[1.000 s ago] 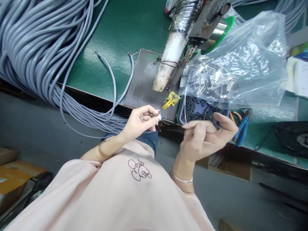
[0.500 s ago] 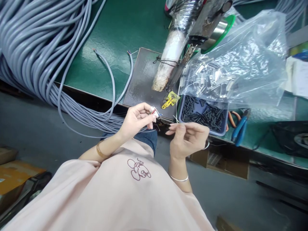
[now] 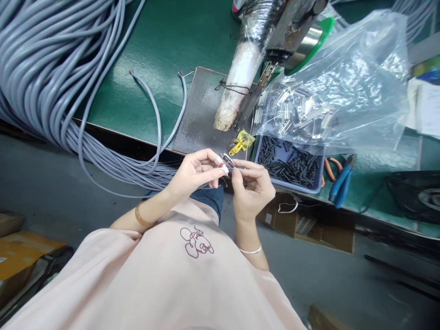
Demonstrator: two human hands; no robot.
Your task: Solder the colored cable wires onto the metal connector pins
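Head view: the left hand (image 3: 197,173) has its thumb and forefinger clamped on a small connector (image 3: 227,160), which lies at those fingertips, its metal shell projecting toward the right hand (image 3: 251,185). A white part and a bit of red show at the left pinch; a blue wire (image 3: 241,168) runs from there to the right fingertips. The right thumb and forefinger are drawn close to one another at this wire; whether they grip it cannot be told. The two sets of fingertips are near each other, in front of the edge of the green bench (image 3: 172,41). Just beyond the fingers, a yellow clip (image 3: 237,146) lies by the near edge of a dark board (image 3: 197,117); farther out, above the board, a white-wrapped bar (image 3: 239,68) slants down toward them. Just beside the right fingers stands a blue tray (image 3: 295,187) of short black sleeves (image 3: 299,162), partly overlapped by a clear plastic bag (image 3: 374,68) of metal connector parts. Farther to their right lie cutters (image 3: 340,185) with blue and orange handles. To the left of the left fingers, grey cables (image 3: 51,68) are heaped, and two cable ends with exposed wires rest on the bench beyond.
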